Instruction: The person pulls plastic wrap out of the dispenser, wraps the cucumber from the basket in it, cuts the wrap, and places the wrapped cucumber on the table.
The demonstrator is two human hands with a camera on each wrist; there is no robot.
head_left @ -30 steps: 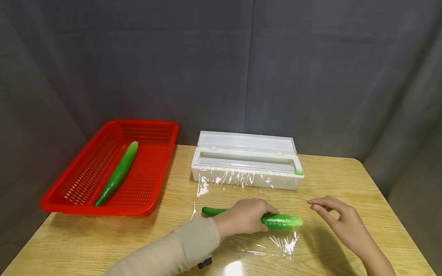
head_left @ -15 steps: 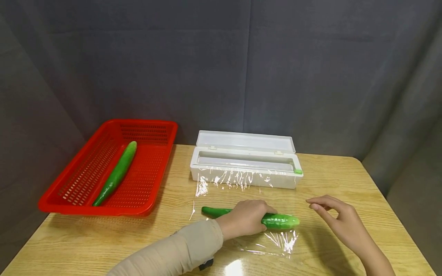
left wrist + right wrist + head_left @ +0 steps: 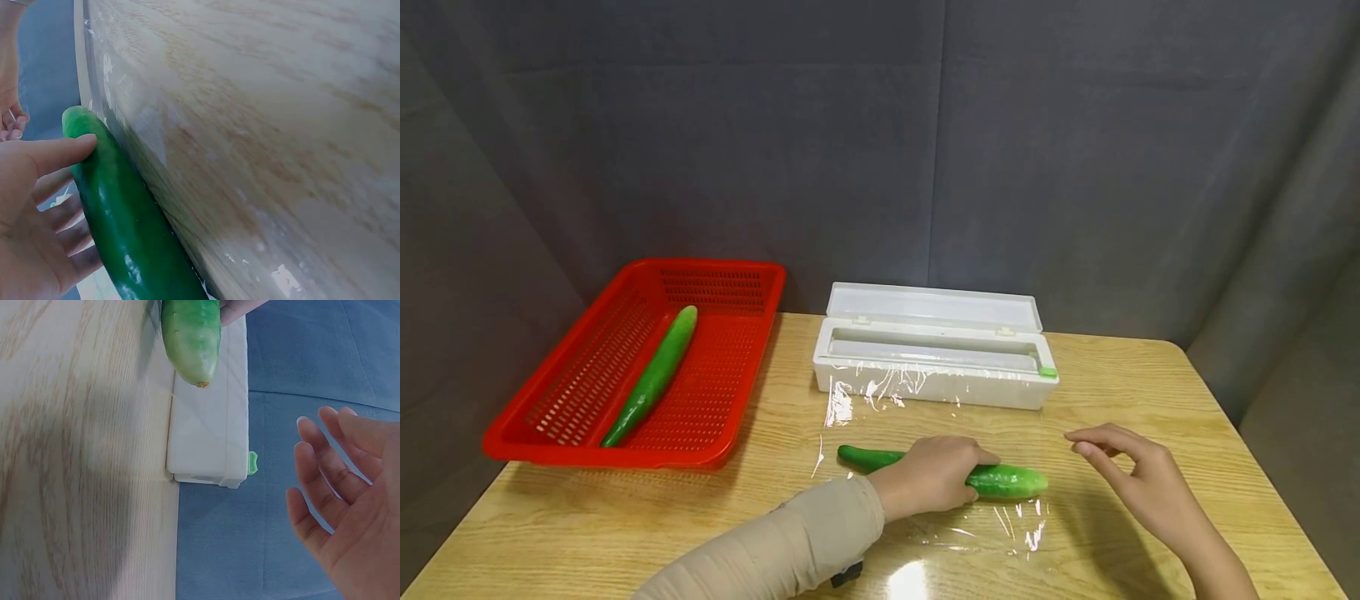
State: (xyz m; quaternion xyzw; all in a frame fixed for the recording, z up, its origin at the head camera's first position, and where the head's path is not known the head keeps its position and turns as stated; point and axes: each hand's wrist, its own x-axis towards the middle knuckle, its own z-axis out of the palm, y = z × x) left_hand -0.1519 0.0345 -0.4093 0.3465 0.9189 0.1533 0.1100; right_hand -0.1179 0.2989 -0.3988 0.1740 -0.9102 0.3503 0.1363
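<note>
Gripping a green cucumber (image 3: 1006, 481) from above, the person's left hand (image 3: 932, 472) is closed round its middle, on the near side of the white box (image 3: 1015, 393). From the left wrist, I can see the thumb lying across the skin close to the pale end and the other fingers behind. The cucumber lies roughly parallel to the box, its dark narrow end toward the box's left and its pale end toward the right.

The right hand (image 3: 1138, 475) is empty, its fingers loosely bent and the thumb apart from the cucumber, near the pale tip, nearer the person than the box and past its right end.

Clear film (image 3: 1030, 537) stretches from the front of the box toward the person, spread on the table (image 3: 1135, 375) beneath the cucumber, shiny with wrinkles; I cannot tell whether any of it clings to the cucumber. The box's lid (image 3: 932, 307) stands open at the back, a roll (image 3: 932, 356) sits inside, and a green tab (image 3: 1048, 372) shows at the right end.

Left of the box, a red basket (image 3: 625, 457) holds a second cucumber (image 3: 651, 379), lying aslant.
</note>
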